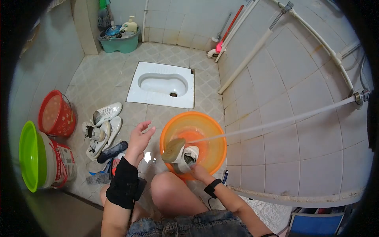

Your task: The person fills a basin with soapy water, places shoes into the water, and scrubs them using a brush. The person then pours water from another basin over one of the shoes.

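Observation:
In the head view, an orange basin (220,130) stands on the floor in front of my knees. Inside it are two white shoes. One shoe (172,152) shows its tan sole; the other white shoe (188,160) has its opening up. My right hand (200,173) reaches over the near rim, its fingers closed at the edge of the upturned-opening shoe. My left hand (141,138) hovers in the air left of the basin, fingers apart and holding nothing. A stream of water (276,121) runs from the wall tap (360,97) into the basin.
Several white shoes (104,128) lie on the floor at left, beside a dark shoe (113,152). Further left stand a red bucket (57,114), a white bucket (59,162) and a green basin (31,156). Ahead is a squat toilet (138,93); a teal tub (122,44) sits behind.

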Available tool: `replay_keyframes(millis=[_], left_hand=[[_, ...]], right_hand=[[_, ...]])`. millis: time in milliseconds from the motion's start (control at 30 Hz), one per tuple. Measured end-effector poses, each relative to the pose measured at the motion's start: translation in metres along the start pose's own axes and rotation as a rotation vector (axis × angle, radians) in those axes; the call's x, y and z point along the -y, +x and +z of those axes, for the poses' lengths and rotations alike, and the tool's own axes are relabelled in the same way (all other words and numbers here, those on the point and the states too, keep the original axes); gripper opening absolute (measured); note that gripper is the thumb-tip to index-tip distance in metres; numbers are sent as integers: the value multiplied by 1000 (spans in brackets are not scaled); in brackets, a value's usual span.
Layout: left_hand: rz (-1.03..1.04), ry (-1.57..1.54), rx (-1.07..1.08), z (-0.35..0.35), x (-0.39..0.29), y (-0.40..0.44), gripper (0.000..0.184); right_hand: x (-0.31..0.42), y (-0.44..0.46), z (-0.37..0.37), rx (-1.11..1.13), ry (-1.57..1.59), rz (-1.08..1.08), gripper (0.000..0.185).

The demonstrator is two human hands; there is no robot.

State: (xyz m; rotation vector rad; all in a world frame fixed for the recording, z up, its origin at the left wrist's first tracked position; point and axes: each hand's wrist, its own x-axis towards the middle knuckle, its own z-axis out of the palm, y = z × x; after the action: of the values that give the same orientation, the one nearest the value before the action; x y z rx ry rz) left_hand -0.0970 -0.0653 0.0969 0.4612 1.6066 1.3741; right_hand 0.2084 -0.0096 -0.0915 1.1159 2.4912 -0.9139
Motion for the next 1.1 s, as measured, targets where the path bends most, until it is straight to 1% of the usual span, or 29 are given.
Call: replay_keyframes(millis=[100,167,200,267,300,367,400,467,500,567,600,667,700,767,800,867,900,967,1000,1067,1100], left_hand=[[2,8,14,2,0,0,43],[-9,9,22,3,2,1,43],[-10,9,24,4,3,2,43],[-3,14,16,4,5,3,43],[-4,15,17,5,4,3,43],[-18,10,14,7,1,1,44],[-17,9,16,7,2,2,44],[2,11,22,6,4,3,43],[2,11,23,6,4,3,43],[-13,13,28,6,3,3,43],[-13,13,27,6,2,2,43],[-19,14,28,6,0,0,42],[-20,14,27,6,-1,0,42],[-14,10,20,5,-1,0,41],[-15,9,19,5,-1,0,41],[-11,6,11,3,-1,-1,41],[-12,6,9,2,-1,-1,41],[-13,-2,12,1,-1,-2,41],[-12,0,12,1,-3,-3,41],[-26,5,2,0,-5,-5,41],[-30,6,1,-1,-4,-5,41]], right_hand=[[3,-9,-6,-20,-16,8,23],[3,-15,-9,-49,35,-7,27],[4,-17,-9,-49,35,-5,27],[6,-18,-7,-53,9,-7,35],[9,-18,-7,-53,10,-7,35],[15,-14,-7,-232,17,-104,46],[22,-11,-12,-233,16,-102,46],[43,-3,-26,-242,40,-163,58],[54,0,-32,-243,39,-162,58],[71,6,-41,-145,-3,-180,66],[72,11,-41,-145,-3,-180,66],[75,22,-38,-215,-123,-334,64],[75,27,-36,-214,-122,-334,64],[75,35,-31,-125,-132,-259,67],[75,38,-29,-123,-132,-259,67],[74,43,-22,-223,-156,-301,59],[77,42,-25,-221,-156,-302,59],[84,43,-31,-219,-254,-338,43],[84,46,-32,-220,-253,-338,43],[84,52,-32,-116,-389,-409,28],[84,55,-31,-113,-387,-410,28]])
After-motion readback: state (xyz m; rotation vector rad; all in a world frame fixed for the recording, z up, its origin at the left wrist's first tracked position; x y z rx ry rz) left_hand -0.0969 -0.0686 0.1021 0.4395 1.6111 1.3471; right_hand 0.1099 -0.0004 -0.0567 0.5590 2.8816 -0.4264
